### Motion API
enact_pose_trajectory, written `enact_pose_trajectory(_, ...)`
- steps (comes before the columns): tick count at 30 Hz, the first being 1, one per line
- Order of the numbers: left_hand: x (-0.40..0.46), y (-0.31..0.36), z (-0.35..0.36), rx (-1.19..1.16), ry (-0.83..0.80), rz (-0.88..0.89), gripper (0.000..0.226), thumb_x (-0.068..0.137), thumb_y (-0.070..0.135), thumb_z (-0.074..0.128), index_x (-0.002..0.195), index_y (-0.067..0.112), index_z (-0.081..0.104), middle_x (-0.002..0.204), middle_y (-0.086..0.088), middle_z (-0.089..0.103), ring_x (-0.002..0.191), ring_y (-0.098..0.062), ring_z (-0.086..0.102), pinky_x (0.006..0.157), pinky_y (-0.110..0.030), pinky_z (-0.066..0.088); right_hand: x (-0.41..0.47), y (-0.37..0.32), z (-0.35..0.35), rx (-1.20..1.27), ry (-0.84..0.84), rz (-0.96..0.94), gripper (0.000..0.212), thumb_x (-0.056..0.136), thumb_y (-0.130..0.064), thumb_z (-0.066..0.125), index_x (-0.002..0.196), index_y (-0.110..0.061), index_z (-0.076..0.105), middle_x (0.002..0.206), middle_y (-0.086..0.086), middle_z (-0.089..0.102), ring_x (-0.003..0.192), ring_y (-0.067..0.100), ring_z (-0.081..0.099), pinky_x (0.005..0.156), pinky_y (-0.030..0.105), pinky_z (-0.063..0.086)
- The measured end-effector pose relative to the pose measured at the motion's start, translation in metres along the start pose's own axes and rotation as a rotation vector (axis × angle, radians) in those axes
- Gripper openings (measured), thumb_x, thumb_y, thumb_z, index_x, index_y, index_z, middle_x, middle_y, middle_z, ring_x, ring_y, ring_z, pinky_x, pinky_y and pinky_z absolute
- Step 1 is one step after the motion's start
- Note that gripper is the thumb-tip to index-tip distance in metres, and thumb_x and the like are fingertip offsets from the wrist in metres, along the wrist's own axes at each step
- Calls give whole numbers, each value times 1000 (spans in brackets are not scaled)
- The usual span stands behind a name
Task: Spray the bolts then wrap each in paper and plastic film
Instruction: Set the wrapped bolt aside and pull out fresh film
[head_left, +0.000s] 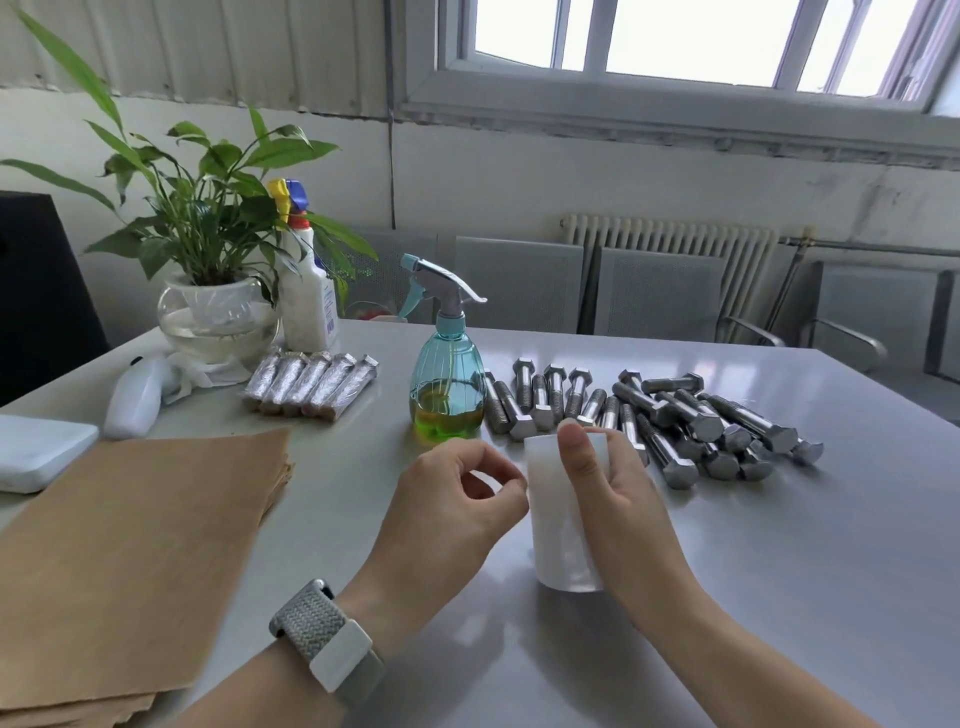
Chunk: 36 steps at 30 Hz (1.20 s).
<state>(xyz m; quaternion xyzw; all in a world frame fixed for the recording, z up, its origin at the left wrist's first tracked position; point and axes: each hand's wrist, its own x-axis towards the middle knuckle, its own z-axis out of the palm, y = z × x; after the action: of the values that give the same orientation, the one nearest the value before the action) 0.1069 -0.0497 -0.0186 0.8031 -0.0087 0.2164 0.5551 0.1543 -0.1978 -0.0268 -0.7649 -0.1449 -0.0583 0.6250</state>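
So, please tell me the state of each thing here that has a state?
Film roll: upright, gripped by the right hand.
Left hand: pinching at the roll's edge.
Spray bottle: upright, partly filled.
Loose bolts: unwrapped, in a pile.
Wrapped bolts: five, side by side.
Paper sheets: stacked flat.

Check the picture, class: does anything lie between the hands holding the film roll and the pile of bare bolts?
Nothing visible does. The right hand grips the film roll, the left hand picks at its edge, and the bolts lie just beyond.
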Motion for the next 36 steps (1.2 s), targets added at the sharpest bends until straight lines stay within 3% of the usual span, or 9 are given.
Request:
enact_pose_trajectory(6, 4, -2, -1, -464, -193, -152, 4, 76, 19, 64, 72, 16, 65, 67, 0, 55, 60, -14, 52, 46, -25, 40, -1, -9, -1, 213, -121, 135, 78, 70, -84, 50, 91, -10, 61, 75, 8, 66, 65, 19, 65, 52, 29, 50)
enact_pose_trajectory(9, 2, -4, 3, -503, -256, -164, 14, 75, 30, 73, 74, 20, 63, 70, 3, 53, 59, -12, 48, 44, -25, 39, -1, -11, -2, 260, -155, 116, 79, 75, -78, 50, 96, -3, 60, 79, 17, 67, 68, 25, 66, 55, 32, 51)
enact_pose_trajectory(16, 2, -8, 8, -413, -107, -23, 27, 81, 33, 75, 77, 13, 59, 68, 2, 55, 60, -11, 49, 49, -25, 44, -1, -9, 0, 217, -112, 93, 71, 73, -77, 52, 98, -11, 59, 74, 0, 68, 66, 14, 66, 53, 25, 49)
enact_pose_trajectory(21, 1, -9, 10, -374, -63, -10, 25, 78, 35, 73, 78, 12, 62, 68, -4, 60, 57, -11, 52, 49, -24, 45, -1, -7, 0, 225, -100, 114, 77, 72, -78, 54, 102, -8, 58, 77, 4, 69, 66, 17, 67, 53, 27, 50)
enact_pose_trajectory(27, 4, -7, 7, -359, -47, -5, 27, 80, 39, 64, 88, 13, 65, 65, 8, 62, 58, -6, 55, 50, -22, 45, -1, -7, 1, 306, -136, 168, 87, 64, -80, 63, 111, -7, 61, 89, 12, 73, 75, 21, 70, 59, 33, 54)
enact_pose_trajectory(32, 2, -8, 8, -193, 44, 109, 23, 86, 45, 56, 88, 22, 58, 72, 8, 63, 67, -8, 58, 62, -24, 46, -2, -7, -1, 339, -246, 211, 83, 60, -80, 63, 106, -12, 69, 89, 8, 75, 78, 19, 71, 61, 30, 55)
enact_pose_trajectory(36, 0, -6, 10, -152, 55, 172, 23, 88, 44, 53, 88, 21, 55, 69, 4, 63, 63, -8, 59, 60, -18, 46, -2, -8, -1, 335, -252, 206, 83, 61, -84, 58, 100, -11, 70, 89, 13, 73, 75, 20, 69, 60, 31, 55)
